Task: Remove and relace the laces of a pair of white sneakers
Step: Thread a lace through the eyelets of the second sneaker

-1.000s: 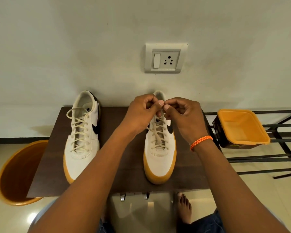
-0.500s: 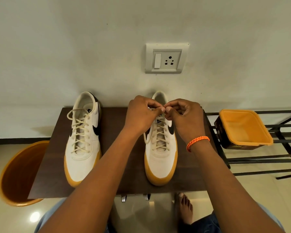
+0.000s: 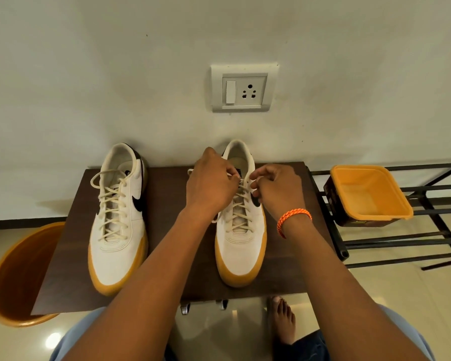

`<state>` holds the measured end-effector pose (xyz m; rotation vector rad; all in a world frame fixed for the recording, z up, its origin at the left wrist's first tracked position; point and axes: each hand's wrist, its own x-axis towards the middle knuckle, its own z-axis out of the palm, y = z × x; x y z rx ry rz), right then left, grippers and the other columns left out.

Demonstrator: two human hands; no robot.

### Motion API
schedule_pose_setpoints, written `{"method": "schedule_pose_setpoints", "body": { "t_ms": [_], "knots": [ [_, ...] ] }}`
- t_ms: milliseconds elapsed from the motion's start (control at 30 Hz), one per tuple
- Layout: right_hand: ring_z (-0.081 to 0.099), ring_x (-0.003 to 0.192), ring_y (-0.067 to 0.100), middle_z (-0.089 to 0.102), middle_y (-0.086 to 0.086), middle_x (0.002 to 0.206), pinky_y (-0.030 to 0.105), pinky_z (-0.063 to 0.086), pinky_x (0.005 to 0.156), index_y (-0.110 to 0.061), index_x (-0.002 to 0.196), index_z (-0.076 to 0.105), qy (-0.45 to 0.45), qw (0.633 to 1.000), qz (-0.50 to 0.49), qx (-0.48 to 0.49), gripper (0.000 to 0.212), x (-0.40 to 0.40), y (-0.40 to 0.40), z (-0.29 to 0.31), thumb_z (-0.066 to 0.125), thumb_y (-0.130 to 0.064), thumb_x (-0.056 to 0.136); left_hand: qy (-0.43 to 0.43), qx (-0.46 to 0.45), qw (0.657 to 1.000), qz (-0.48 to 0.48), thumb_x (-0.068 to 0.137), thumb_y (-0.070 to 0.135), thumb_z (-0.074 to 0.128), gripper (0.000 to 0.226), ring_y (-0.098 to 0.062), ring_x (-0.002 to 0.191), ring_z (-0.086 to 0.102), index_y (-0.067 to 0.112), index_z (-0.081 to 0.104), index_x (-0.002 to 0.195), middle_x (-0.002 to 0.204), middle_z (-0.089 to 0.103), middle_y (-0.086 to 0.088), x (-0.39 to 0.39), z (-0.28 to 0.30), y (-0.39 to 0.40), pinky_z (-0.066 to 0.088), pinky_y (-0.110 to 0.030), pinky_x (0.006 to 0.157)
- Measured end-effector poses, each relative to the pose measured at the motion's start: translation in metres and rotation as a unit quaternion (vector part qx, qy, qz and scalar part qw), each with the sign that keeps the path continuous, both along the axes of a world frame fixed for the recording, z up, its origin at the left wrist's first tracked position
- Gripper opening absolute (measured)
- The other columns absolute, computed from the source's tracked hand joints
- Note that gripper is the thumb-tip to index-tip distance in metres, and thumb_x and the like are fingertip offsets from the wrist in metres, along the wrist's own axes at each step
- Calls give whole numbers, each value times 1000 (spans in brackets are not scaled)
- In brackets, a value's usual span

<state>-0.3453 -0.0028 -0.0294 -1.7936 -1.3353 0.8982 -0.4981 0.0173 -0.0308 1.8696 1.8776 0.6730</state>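
Observation:
Two white sneakers with gum soles stand toe-toward-me on a dark wooden table [image 3: 167,269]. The left sneaker [image 3: 117,230] is laced, its cream lace ends looped loose at the top. Over the upper eyelets of the right sneaker [image 3: 241,246] both hands work. My left hand [image 3: 210,182] pinches a cream lace [image 3: 238,212] end near the tongue. Just to its right, my right hand [image 3: 277,187], orange band at the wrist, pinches the other lace end with curled fingers. The hands hide the top eyelets.
An orange bucket [image 3: 18,277] stands on the floor at the table's left. An orange tub [image 3: 367,194] sits on a black metal rack [image 3: 427,241] to the right. A wall socket [image 3: 244,88] is behind. My bare foot [image 3: 283,319] is under the table's front edge.
My two hands, fingertips together over the shoe's top a second ago, have drawn slightly apart and lower onto the upper eyelets, each still pinching lace.

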Motion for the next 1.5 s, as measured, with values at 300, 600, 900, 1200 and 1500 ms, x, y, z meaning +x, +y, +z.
{"method": "schedule_pose_setpoints", "body": {
  "t_ms": [300,600,900,1200,1500],
  "knots": [
    [75,67,16,76,3,78,38,66,75,-14,92,78,25,999,-7,-26,29,4,2,2,54,2,95,-7,-44,999,-28,97,33,71,9,-16,96,61,32,79,94,111,51,9,-1,-2,4,56,-40,82],
    [75,70,10,76,-1,78,35,65,79,-17,89,78,-15,1000,16,0,20,8,2,-4,68,0,93,-84,-66,994,15,94,29,77,8,-19,98,61,33,77,87,116,51,4,5,-8,4,55,-40,88],
    [73,76,9,77,-2,83,32,64,81,-17,95,80,-33,999,24,4,14,7,1,-4,80,-7,87,-93,-68,993,34,92,26,77,8,-15,96,60,23,78,99,110,49,7,12,-12,3,49,-31,77],
    [67,80,10,74,-2,90,28,59,79,-15,91,76,-102,994,10,45,6,1,-3,-5,72,-12,95,-49,-125,989,-64,81,59,82,51,-22,109,59,32,70,122,128,38,2,-3,-8,-1,56,-48,98],
    [58,86,18,61,4,100,31,45,70,-13,100,59,-200,967,-48,152,9,6,-1,8,52,-7,103,-75,-97,991,-49,73,51,91,48,-21,104,60,34,72,113,121,39,4,-1,-8,-7,60,-47,95]
  ]
}}
